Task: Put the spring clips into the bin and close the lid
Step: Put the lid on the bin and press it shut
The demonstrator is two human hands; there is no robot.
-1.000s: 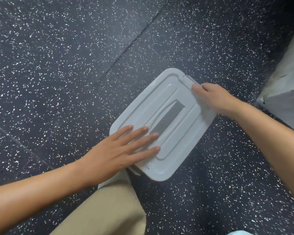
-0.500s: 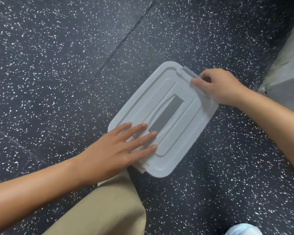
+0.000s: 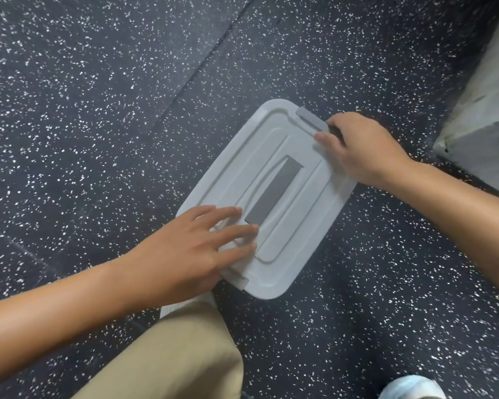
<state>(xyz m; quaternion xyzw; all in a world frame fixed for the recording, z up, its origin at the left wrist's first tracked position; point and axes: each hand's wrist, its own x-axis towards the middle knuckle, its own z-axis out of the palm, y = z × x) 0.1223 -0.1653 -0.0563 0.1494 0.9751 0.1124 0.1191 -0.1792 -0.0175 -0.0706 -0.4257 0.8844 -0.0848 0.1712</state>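
Note:
A pale grey lid (image 3: pixel 297 240) with a darker grey handle strip (image 3: pixel 272 194) lies flat on top of the bin and hides the bin and anything inside it. No spring clips are in sight. My left hand (image 3: pixel 185 251) rests flat on the lid's near end, fingers spread. At the far end, my right hand (image 3: pixel 357 148) is curled around the grey latch (image 3: pixel 310 118), thumb on the lid's edge. A second latch (image 3: pixel 238 279) shows at the near end, beside my left palm.
The bin stands on a dark speckled floor (image 3: pixel 98 110). A grey concrete block (image 3: pixel 484 116) rises at the right edge. My knee in tan trousers (image 3: pixel 179 355) is just below the bin, and a light shoe (image 3: pixel 412 387) shows at the bottom right.
My right hand went from lying on the lid's far edge to curling around the far latch. My left hand stayed flat on the near end of the lid.

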